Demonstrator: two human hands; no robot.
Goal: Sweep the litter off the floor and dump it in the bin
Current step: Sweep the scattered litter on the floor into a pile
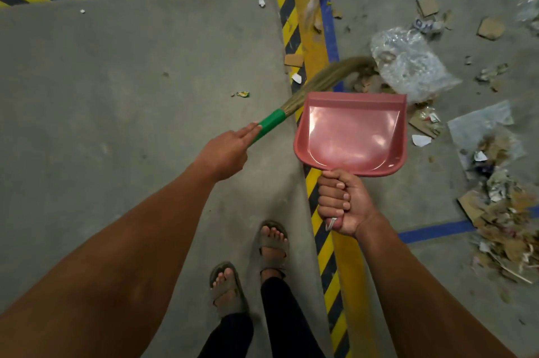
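My left hand (pixel 226 150) holds a grass broom (pixel 315 82) by its green handle, with two fingers laid straight along it. The bristles reach right to a crumpled clear plastic bag (pixel 408 63) and cardboard scraps beside it. My right hand (pixel 342 201) grips the handle of a pink dustpan (pixel 351 136), held above the floor with nothing in it. Litter of paper, cardboard and plastic (pixel 495 191) is heaped on the floor at the right. No bin is in view.
Yellow-black hazard tape (pixel 288 16) and a blue line (pixel 329 22) run up the concrete floor. Small scraps (pixel 243 93) lie left of the tape. My sandalled feet (pixel 250 267) stand at the bottom centre.
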